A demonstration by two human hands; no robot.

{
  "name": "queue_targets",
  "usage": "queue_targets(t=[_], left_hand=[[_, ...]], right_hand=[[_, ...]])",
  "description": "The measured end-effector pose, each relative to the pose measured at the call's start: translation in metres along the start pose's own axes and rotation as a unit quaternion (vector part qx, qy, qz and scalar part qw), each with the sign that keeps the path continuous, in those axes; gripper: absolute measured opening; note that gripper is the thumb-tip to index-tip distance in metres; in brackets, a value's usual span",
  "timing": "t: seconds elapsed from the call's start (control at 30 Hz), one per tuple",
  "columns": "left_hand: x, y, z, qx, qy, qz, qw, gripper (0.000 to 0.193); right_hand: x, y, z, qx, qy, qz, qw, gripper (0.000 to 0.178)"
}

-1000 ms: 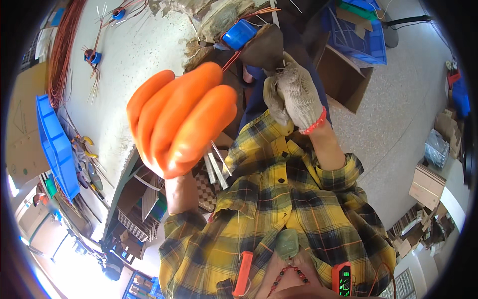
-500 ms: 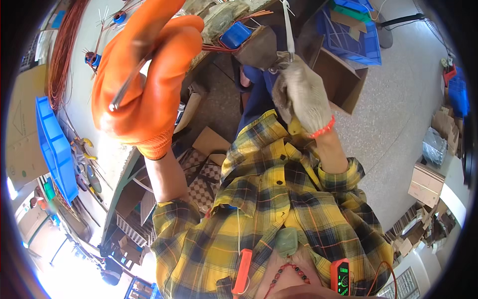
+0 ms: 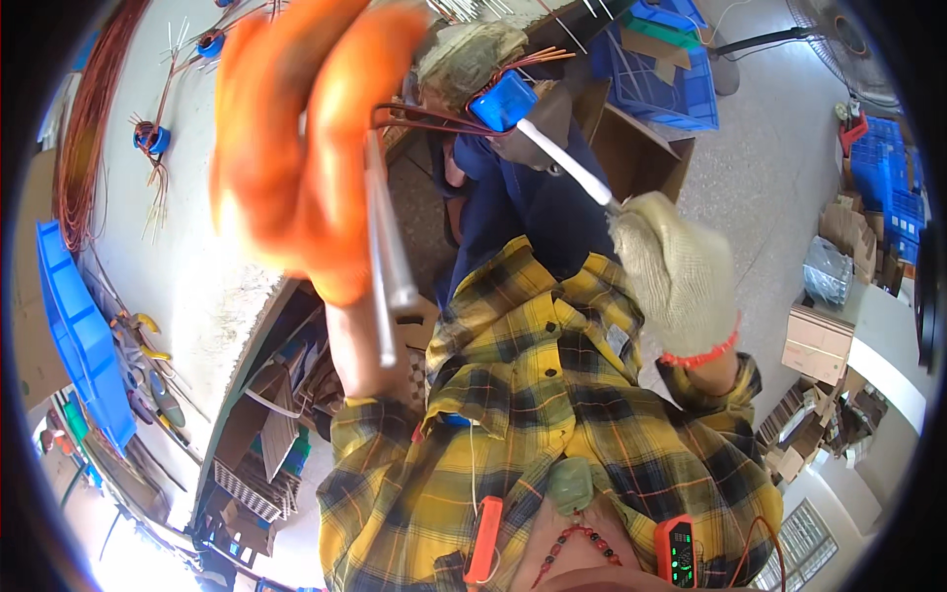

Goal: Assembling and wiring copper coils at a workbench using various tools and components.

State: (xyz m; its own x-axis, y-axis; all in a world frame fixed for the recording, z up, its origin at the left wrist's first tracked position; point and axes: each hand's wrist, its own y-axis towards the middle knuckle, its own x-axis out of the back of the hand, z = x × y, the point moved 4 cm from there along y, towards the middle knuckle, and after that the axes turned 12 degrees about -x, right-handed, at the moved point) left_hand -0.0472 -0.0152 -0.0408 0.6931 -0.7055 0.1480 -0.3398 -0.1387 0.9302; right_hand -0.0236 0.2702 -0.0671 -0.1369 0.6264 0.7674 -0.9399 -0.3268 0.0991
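My left hand (image 3: pixel 306 148), in an orange glove, is curled and blurred by motion. Two thin metal rods (image 3: pixel 387 266), perhaps the arms of one tool, stick out below its fingers. Dark reddish wires (image 3: pixel 434 120) run from beside this glove to a blue block-shaped coil (image 3: pixel 503 100), which has copper-coloured ends fanning out on its far side. My right hand (image 3: pixel 681 276), in an off-white knit glove, is closed round a slim white-shafted tool (image 3: pixel 567 163). The tool slants up and left, and its far end meets the coil's lower right edge.
More blue coils with wires, including one coil (image 3: pixel 151 138), lie on the pale bench at left. A bundle of copper wire (image 3: pixel 89 128), a blue tray (image 3: pixel 84 335) and pliers (image 3: pixel 148 380) are there too. A blue crate (image 3: pixel 666 89) and a fan (image 3: pixel 838 44) stand at far right.
My right hand has moved right and nearer, its tool swinging from near upright to a slant against the coil. The coil has shifted right. The rods at my left hand now hang downward.
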Motion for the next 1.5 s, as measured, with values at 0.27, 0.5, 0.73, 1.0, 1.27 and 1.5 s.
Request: queue_targets(t=[0.27,0.5,0.73,1.0,1.27,1.5], left_hand=[[-0.049,0.022,-0.015,0.312,-0.173,-0.007,0.934,0.027],[-0.02,0.002,0.028,0.092,-0.113,0.098,0.984,0.035],[0.024,0.004,-0.002,0.066,-0.302,0.195,0.931,0.078],[0.033,0.054,-0.006,-0.159,-0.133,0.268,0.941,0.026],[0.001,0.026,-0.009,-0.11,-0.086,0.083,0.987,0.017],[0.019,-0.004,-0.036,0.019,0.081,0.062,0.995,0.02]], right_hand=[[-0.006,0.027,0.041,-0.079,-0.072,0.028,0.994,0.017],[-0.028,0.002,0.029,-0.136,0.187,0.115,0.966,0.022],[-0.004,-0.015,0.011,-0.278,0.151,0.252,0.914,0.016],[0.049,-0.107,-0.018,-0.454,0.064,0.35,0.817,0.027],[0.014,-0.007,0.005,-0.266,0.101,0.146,0.948,0.016],[0.01,0.015,0.004,-0.174,0.056,0.179,0.967,0.018]])
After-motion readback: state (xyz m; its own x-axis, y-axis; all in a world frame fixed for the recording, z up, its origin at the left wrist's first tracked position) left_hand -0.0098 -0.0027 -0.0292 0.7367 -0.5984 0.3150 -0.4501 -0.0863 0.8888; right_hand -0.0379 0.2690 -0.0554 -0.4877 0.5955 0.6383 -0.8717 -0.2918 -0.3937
